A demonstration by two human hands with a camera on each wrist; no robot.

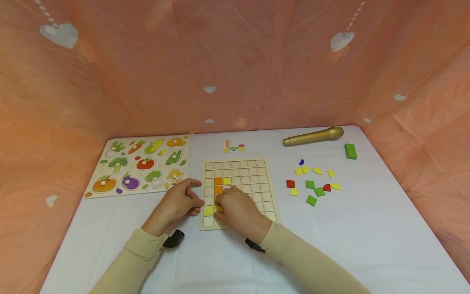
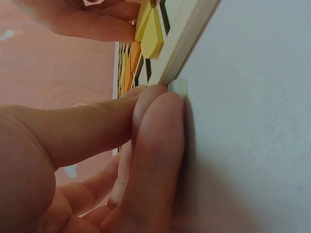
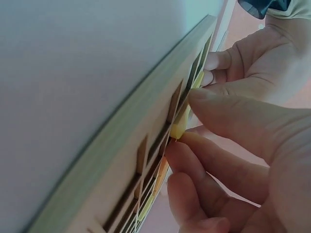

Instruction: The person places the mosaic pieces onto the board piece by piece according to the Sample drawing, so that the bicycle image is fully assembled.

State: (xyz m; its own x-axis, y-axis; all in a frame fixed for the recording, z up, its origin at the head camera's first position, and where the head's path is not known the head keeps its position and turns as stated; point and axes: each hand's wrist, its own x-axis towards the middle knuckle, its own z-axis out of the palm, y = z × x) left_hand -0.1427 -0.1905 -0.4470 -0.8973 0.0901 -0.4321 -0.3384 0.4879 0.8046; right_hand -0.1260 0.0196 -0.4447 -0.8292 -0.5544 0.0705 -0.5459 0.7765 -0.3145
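A wooden grid board (image 1: 260, 175) lies in front of me. My left hand (image 1: 176, 201) holds its left edge, thumb and fingertips pinched at the rim in the left wrist view. Over the board's lower left my right hand (image 1: 240, 210) pinches a yellow tile (image 3: 179, 128) between thumb and finger, down at a cell in the second column. Left of that tile sits a yellow quarter-round tile (image 1: 208, 210). Orange square tiles (image 1: 218, 189) run up the second column, the lowest partly hidden by my right hand. Beside the top one is another yellow quarter-round tile (image 1: 227, 181).
Right of the board lie loose green tiles (image 1: 311, 200), yellow tiles (image 1: 317, 171), red tiles (image 1: 290, 184) and a blue piece (image 1: 301, 162). A pattern card (image 1: 233, 144) is behind the board. A vegetable puzzle (image 1: 123, 179) stands left; a gold microphone (image 1: 312, 136) and green block (image 1: 350, 151) lie back right.
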